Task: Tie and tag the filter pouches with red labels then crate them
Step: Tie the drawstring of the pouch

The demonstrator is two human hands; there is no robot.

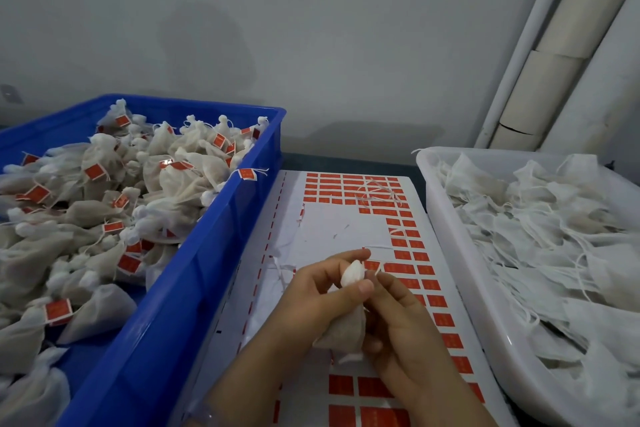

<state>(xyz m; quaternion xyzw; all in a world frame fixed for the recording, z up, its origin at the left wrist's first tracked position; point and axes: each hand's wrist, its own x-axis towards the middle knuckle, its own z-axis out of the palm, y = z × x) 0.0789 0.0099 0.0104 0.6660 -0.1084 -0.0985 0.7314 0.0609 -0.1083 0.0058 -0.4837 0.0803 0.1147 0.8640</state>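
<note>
On the desk (pixel 346 160), over the label sheet (pixel 329 229), the left grip (pixel 311 291) pinched the pouch (pixel 346 328) at its neck. The right grip (pixel 398 315) curled round its body, touching a red label (pixel 372 265) (apparently steadied for tagging). The blue crate (pixel 194 253) stood at the left edge.

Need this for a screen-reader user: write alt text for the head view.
Both hands hold a white filter pouch above a sheet of red labels: the left hand pinches its gathered top, the right hand grips its body. A blue crate to the left holds tagged pouches; a white tray to the right holds untagged pouches.
</note>
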